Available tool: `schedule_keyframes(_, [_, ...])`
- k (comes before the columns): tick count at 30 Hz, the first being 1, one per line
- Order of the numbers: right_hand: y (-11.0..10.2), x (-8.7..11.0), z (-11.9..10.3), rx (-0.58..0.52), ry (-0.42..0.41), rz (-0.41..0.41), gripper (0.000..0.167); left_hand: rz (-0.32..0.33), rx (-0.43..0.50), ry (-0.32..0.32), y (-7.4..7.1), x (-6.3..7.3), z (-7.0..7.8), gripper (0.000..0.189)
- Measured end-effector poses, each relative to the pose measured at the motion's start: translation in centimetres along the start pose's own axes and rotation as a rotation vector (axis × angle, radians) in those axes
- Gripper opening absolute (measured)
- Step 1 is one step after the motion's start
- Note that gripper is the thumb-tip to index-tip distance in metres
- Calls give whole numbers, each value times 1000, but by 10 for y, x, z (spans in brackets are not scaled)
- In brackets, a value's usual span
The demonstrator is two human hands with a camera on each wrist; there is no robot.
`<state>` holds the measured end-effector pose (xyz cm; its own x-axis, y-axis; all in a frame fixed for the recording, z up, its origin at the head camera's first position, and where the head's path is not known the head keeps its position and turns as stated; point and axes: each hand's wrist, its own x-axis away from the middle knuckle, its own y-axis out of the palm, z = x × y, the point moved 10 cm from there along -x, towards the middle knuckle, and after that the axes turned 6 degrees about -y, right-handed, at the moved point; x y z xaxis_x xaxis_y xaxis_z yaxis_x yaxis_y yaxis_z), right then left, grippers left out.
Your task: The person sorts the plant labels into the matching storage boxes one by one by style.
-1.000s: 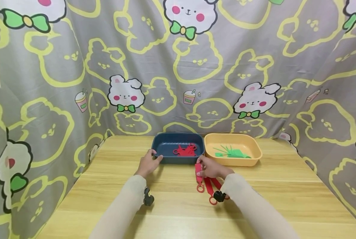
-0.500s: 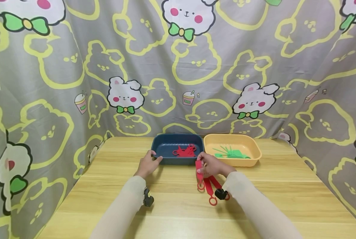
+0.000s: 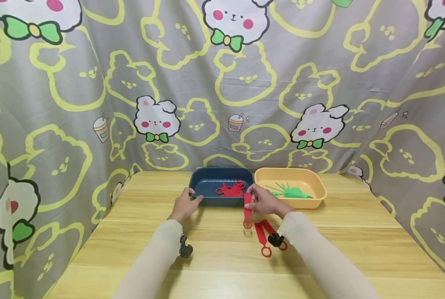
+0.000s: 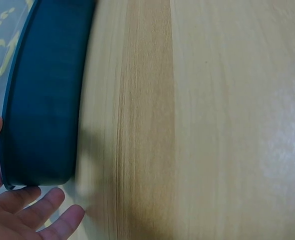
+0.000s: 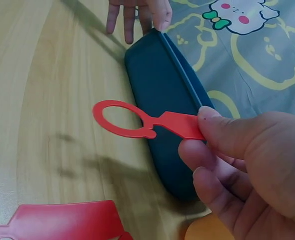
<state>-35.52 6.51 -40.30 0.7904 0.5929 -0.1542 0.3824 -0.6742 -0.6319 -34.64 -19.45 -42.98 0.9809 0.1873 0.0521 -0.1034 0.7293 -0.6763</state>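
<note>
My right hand (image 3: 266, 201) pinches the flat end of a red ring-ended plastic tag (image 3: 248, 202) between thumb and fingers. In the right wrist view the tag's ring (image 5: 100, 117) points away from the hand, in front of the dark blue bin (image 5: 155, 85). At that bin's near left corner, my left hand (image 3: 185, 206) grips the rim, thumb on one side and fingers spread by the end wall (image 4: 35, 170). Inside the bin lies a pile of red tags (image 3: 233, 189). Two more red tags (image 3: 261, 234) lie on the table below my right hand.
A yellow bin (image 3: 317, 201) with green tags and thin green strips (image 3: 293, 192) stands right beside the blue one. Behind both bins a patterned grey curtain (image 3: 207, 145) hangs at the back edge of the wooden table (image 3: 215, 265).
My right hand has risen and moved toward the blue bin's front wall with the tag, away from the two tags on the table. The left hand stays at the corner.
</note>
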Motion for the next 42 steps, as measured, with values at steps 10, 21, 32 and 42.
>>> schedule_keyframes(10, [-11,-1,1,-27,32,60,39,-16,4,1,0,0,0,39])
schedule_keyframes(21, [-23,-5,-1,-64,57,135,40,-20,15,5,0,1,-1,39])
schedule_keyframes(32, [-31,-10,-2,-42,79,173,40,-35,24,10,1,0,0,39])
schedule_keyframes(42, [-40,-15,2,-69,125,260,41,-27,20,12,1,0,1,38])
